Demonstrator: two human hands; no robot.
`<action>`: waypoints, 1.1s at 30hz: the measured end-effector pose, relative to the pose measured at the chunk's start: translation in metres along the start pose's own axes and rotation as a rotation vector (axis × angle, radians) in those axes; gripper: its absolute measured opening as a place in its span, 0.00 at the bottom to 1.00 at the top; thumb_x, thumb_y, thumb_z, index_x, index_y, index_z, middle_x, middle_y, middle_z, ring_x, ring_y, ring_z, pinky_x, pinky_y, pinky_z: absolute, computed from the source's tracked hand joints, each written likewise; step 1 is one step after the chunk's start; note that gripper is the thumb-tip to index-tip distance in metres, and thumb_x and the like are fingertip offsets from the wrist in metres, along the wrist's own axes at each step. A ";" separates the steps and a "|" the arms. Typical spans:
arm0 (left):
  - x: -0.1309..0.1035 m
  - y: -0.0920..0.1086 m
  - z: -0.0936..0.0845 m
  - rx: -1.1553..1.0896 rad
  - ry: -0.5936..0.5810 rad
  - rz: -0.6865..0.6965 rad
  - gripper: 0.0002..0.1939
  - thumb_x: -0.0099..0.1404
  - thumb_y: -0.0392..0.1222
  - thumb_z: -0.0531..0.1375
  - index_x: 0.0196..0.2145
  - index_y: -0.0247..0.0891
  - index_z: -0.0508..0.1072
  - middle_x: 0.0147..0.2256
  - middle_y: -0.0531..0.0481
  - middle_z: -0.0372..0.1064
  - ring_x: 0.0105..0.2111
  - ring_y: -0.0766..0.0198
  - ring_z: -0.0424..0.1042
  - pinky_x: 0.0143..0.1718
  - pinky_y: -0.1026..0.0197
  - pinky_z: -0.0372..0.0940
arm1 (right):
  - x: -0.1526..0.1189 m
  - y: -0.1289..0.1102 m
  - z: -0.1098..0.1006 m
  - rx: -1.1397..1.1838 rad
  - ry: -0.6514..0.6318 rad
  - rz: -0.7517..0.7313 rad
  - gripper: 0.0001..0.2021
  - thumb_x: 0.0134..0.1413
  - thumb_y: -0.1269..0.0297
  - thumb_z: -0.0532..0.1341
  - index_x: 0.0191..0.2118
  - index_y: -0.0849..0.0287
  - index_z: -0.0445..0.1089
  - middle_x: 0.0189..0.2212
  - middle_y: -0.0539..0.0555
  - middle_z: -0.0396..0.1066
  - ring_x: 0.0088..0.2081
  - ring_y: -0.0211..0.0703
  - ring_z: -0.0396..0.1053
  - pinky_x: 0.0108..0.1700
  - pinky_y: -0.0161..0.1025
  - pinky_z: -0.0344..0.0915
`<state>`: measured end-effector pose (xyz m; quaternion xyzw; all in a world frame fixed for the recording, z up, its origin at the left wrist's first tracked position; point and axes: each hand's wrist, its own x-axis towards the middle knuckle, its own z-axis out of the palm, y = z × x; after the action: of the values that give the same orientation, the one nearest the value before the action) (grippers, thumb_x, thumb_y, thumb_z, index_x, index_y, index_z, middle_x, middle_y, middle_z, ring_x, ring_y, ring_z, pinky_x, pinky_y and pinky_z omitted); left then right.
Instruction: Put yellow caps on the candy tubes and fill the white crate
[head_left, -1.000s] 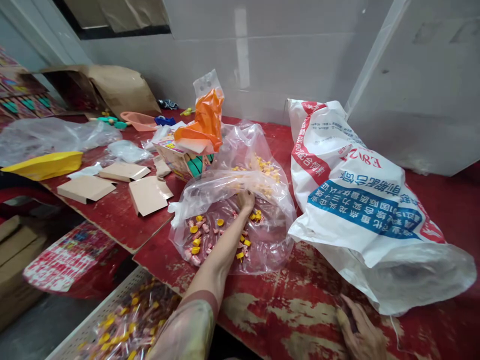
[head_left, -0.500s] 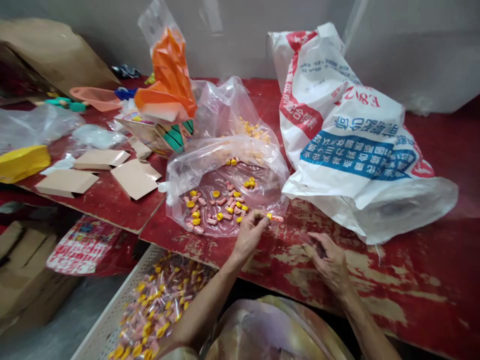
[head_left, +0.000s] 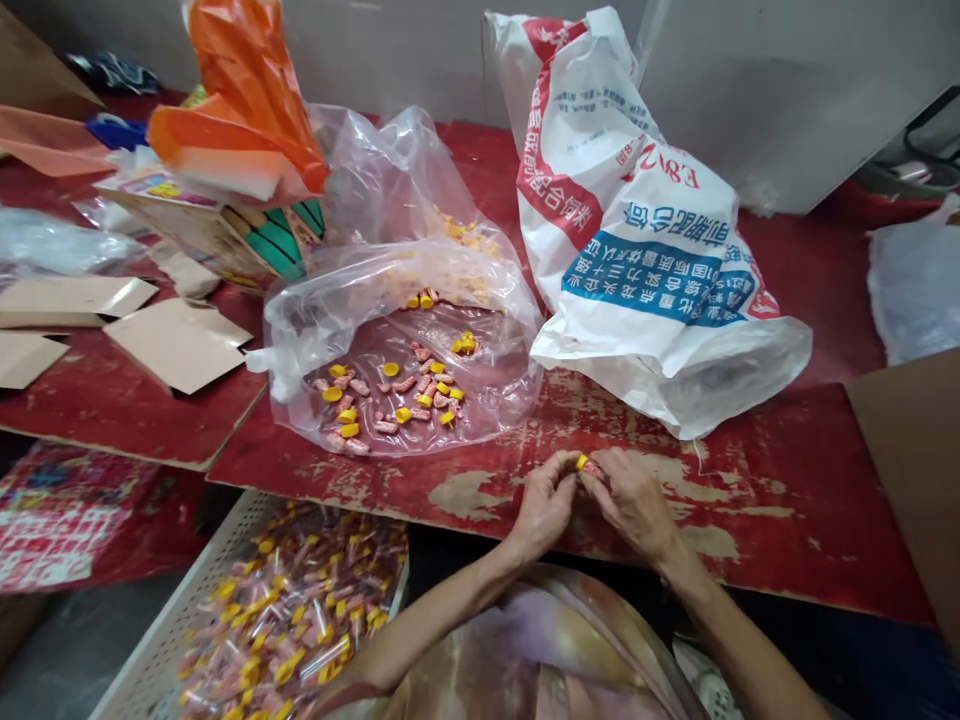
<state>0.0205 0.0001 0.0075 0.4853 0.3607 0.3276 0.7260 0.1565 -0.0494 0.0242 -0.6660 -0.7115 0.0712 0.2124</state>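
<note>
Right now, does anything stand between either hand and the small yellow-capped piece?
Nothing visible does. The yellow-capped piece sits directly between the left hand and the right hand, at their fingers. The clear bag and white sack lie beyond both hands on the red table.

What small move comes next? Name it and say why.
Probably steady the yellow-capped pink piece with a light two-handed grip: the left hand and right hand are close together at it, and its pink end is partly hidden.
</note>
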 end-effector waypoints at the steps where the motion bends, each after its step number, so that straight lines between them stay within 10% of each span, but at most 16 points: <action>1: -0.001 -0.004 0.004 0.008 -0.040 -0.005 0.13 0.58 0.36 0.54 0.41 0.36 0.72 0.37 0.48 0.71 0.36 0.63 0.70 0.39 0.62 0.66 | -0.002 0.002 -0.002 -0.036 -0.056 0.003 0.10 0.64 0.64 0.49 0.35 0.60 0.63 0.29 0.53 0.65 0.30 0.42 0.65 0.30 0.37 0.56; 6: -0.003 -0.011 0.007 0.428 -0.178 0.094 0.12 0.56 0.30 0.52 0.34 0.37 0.74 0.30 0.48 0.71 0.32 0.61 0.69 0.37 0.59 0.65 | -0.013 0.031 -0.005 -0.274 -0.297 -0.043 0.09 0.61 0.65 0.48 0.37 0.58 0.64 0.28 0.54 0.69 0.26 0.44 0.67 0.25 0.37 0.50; 17: 0.018 0.057 -0.067 0.598 0.351 0.306 0.11 0.64 0.35 0.51 0.37 0.39 0.74 0.32 0.48 0.71 0.33 0.64 0.69 0.37 0.63 0.62 | -0.018 0.063 0.022 -0.381 -0.332 -0.112 0.09 0.56 0.66 0.48 0.27 0.57 0.62 0.24 0.52 0.66 0.18 0.45 0.65 0.21 0.38 0.42; 26: 0.002 0.029 -0.030 0.671 -0.011 0.181 0.09 0.63 0.38 0.53 0.35 0.38 0.72 0.33 0.47 0.70 0.33 0.62 0.68 0.37 0.62 0.62 | -0.007 0.039 0.014 0.110 -0.138 -0.013 0.11 0.64 0.60 0.48 0.36 0.56 0.64 0.29 0.53 0.68 0.29 0.43 0.69 0.31 0.38 0.64; 33: -0.013 0.031 -0.052 0.254 -0.081 -0.128 0.19 0.59 0.56 0.57 0.40 0.39 0.72 0.32 0.49 0.72 0.30 0.63 0.69 0.34 0.62 0.65 | -0.003 -0.037 0.022 0.462 -0.026 -0.042 0.15 0.57 0.68 0.53 0.51 0.59 0.60 0.47 0.59 0.64 0.47 0.44 0.64 0.47 0.41 0.66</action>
<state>-0.0344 0.0236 0.0254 0.5619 0.4000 0.2126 0.6922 0.1140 -0.0518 0.0185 -0.5839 -0.6926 0.2366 0.3514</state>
